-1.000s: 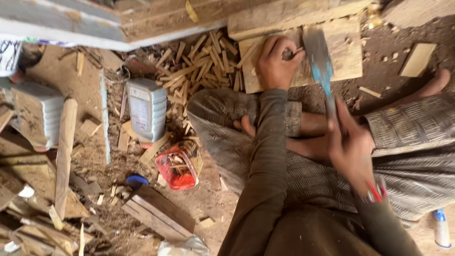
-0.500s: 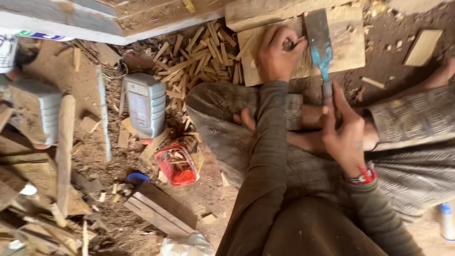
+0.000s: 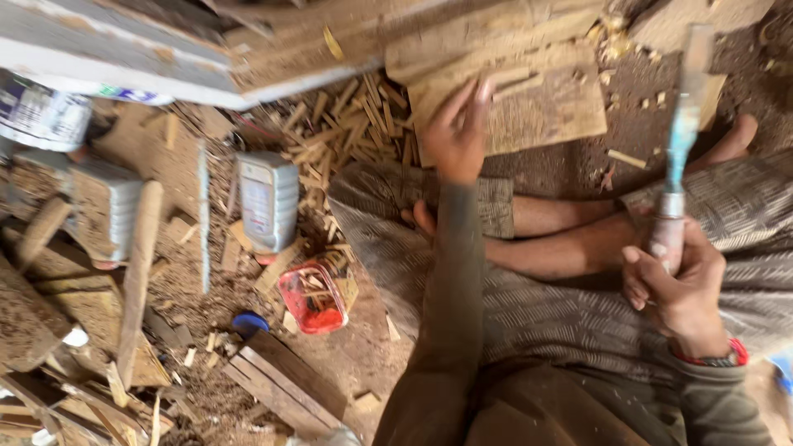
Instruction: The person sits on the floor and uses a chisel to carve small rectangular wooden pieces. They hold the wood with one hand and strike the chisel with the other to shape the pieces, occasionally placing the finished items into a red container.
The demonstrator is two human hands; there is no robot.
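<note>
My left hand (image 3: 458,136) reaches forward onto a worn wooden board (image 3: 553,107) on the ground, fingers spread, their tips by a thin pale stick (image 3: 508,78) lying on it. My right hand (image 3: 677,285) grips the wooden handle of a broad chisel (image 3: 684,132) with a blue collar. Its blade points away from me, to the right of the board and above the dirt. I sit cross-legged, bare shins (image 3: 570,248) between the hands. The picture is blurred by motion.
A heap of split wood sticks (image 3: 347,124) lies left of the board. Further left stand a grey plastic can (image 3: 268,198), a red container (image 3: 312,297) with sticks, a tin (image 3: 41,111), planks and offcuts (image 3: 281,384). A pale beam (image 3: 165,58) crosses the top.
My right hand has drawn the chisel off the board and out to the right. My left hand, pinched on a small stick before, now has its fingers spread.
</note>
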